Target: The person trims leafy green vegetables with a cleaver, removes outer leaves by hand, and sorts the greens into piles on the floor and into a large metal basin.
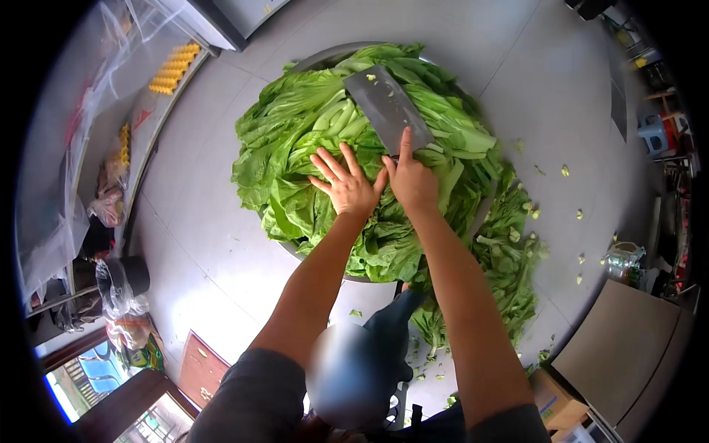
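Observation:
A big heap of leafy greens (pixel 281 170) with pale stalks fills a wide round metal basin (pixel 325 56), whose rim shows at the far edge. My left hand (pixel 348 188) lies flat on the leaves, its fingers spread. Just beside it, my right hand (pixel 415 184) is closed around the handle of a cleaver (pixel 385 107), with the index finger stretched along the blade. The broad blade rests flat on top of the greens, pointing away to the upper left, and small leaf bits stick to it. The handle is mostly hidden under my right hand.
More greens (pixel 509 273) lie on the floor right of the basin, with trimmed stem ends (pixel 566 170) scattered around. At left is a shelf with yellow egg trays (pixel 174 68) and a dark bucket (pixel 133 275). A cardboard box (pixel 557 402) stands at lower right.

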`<state>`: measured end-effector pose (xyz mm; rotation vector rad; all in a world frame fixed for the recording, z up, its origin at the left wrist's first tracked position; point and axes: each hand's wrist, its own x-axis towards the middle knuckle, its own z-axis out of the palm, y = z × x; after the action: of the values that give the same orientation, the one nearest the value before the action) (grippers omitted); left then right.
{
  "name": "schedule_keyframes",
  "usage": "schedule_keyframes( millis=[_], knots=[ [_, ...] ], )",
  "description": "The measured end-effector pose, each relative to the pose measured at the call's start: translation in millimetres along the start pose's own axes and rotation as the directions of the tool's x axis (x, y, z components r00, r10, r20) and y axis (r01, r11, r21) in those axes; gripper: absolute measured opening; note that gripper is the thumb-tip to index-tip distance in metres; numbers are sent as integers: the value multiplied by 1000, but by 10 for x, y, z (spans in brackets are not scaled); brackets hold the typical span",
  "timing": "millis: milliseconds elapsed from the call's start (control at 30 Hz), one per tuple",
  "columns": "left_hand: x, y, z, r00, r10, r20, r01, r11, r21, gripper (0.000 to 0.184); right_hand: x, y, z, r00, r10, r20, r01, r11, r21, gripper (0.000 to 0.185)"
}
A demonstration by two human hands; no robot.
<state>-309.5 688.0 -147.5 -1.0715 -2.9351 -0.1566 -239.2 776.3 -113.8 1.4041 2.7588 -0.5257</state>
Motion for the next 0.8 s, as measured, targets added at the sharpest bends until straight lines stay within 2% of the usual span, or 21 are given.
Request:
schedule_keyframes(
  millis=[33, 100, 167, 233, 300, 333, 367, 433, 500, 633, 667, 767, 800],
  knots=[
    [0, -10, 66, 999, 23, -47, -23, 1000, 8, 91, 15, 18, 27, 1000, -5, -19, 5, 1000, -13, 72],
    [22, 7, 16, 1000, 0, 13, 0, 1000, -27, 90, 32, 5, 23, 999, -4, -37, 3, 1000, -26, 70],
    [23, -11, 67, 998, 15, -56, -18, 999, -51, 90, 34, -5, 37, 999, -13, -45, 11, 999, -40, 70],
    [7, -40, 92, 993, 27, -117, -41, 992, -118, 89, -2, 31, 113, 980, -87, -180, 87, 996, -4, 69],
    [-32, -63, 331, 984, 38, -174, -65, 986, -154, 87, 0, 93, 445, 943, -113, -312, 91, 992, -86, 70],
    [-43, -51, 432, 984, 38, -172, -66, 985, -158, 88, 27, 121, 523, 949, -97, -299, 74, 993, -89, 70],
    [-11, -27, 381, 968, 51, -244, -84, 988, -129, 87, 5, 104, 494, 961, -68, -267, 46, 995, -90, 70],
    [-29, -22, 316, 982, 43, -186, -72, 986, -151, 87, -28, 138, 461, 960, -84, -267, 54, 992, -116, 69],
    [-28, -46, 267, 980, 51, -194, -83, 983, -163, 87, 1, 104, 384, 970, -72, -233, 47, 993, -112, 70],
    [-56, -71, 388, 968, 59, -242, -109, 974, -199, 88, -7, 172, 513, 933, -113, -343, 101, 993, -53, 73],
    [-76, -61, 523, 959, 60, -276, -116, 975, -191, 88, -7, 222, 687, 941, -65, -333, 73, 997, 11, 75],
    [-39, -48, 636, 933, 60, -354, -132, 974, -183, 87, 19, 202, 726, 940, -54, -336, 20, 994, -104, 75],
    [-45, -63, 617, 941, 57, -333, -132, 969, -208, 86, 19, 188, 694, 927, -59, -371, 31, 996, -82, 75]
  ],
)
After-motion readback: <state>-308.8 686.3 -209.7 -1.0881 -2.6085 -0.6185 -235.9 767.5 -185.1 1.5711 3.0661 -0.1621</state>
